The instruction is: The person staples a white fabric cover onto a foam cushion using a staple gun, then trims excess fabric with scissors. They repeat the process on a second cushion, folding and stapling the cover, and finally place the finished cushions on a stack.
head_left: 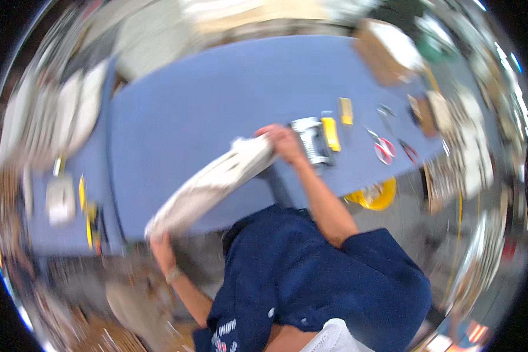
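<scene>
A long off-white cloth (208, 185), bunched lengthwise, is stretched slantwise over the front of the blue table (217, 88). My left hand (163, 251) is closed on its lower left end, just past the table's front edge. The upper right end is gripped by my right hand (281, 144), above the tabletop. Right beside that hand lies a grey-and-white device (312, 141), too blurred to name. A yellow-handled tool (330, 134) lies against its right side.
Farther right are a small yellow block (346, 111), red-handled scissors (385, 150) and red-handled pliers (408, 151). A cardboard box (381, 56) stands at the far right corner. A yellow container (376, 196) sits below the table's front edge. Left, a side table holds a whitish box (60, 200) and yellow tools (89, 214).
</scene>
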A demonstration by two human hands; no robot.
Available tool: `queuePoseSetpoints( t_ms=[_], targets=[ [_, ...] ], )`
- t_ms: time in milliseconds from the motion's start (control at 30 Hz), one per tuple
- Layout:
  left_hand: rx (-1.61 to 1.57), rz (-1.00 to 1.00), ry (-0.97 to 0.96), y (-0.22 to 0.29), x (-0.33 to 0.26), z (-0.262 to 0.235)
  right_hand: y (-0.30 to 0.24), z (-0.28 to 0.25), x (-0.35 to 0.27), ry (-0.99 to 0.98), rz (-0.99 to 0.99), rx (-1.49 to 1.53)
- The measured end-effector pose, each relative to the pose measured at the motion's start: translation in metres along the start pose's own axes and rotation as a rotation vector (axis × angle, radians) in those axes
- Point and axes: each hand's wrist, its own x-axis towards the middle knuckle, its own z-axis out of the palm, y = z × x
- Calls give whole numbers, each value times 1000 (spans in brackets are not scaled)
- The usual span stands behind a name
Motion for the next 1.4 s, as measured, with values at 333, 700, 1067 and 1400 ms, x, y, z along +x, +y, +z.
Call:
queuePoseSetpoints(
  t_ms=[333,700,1067,1400],
  targets=[
    [-194,-254,-158,-56,95,35,-56,24,-60,-5,-63,-197],
    [-298,-340,-433,-56,150,60,-81,60,-175,116,41,-144],
    [-376,-451,-637,-51,160,74,-60,123,-300,740,296,-205],
    [-224,-334,-790,27,95,130,-19,81,-379,1150,403,161]
  ],
)
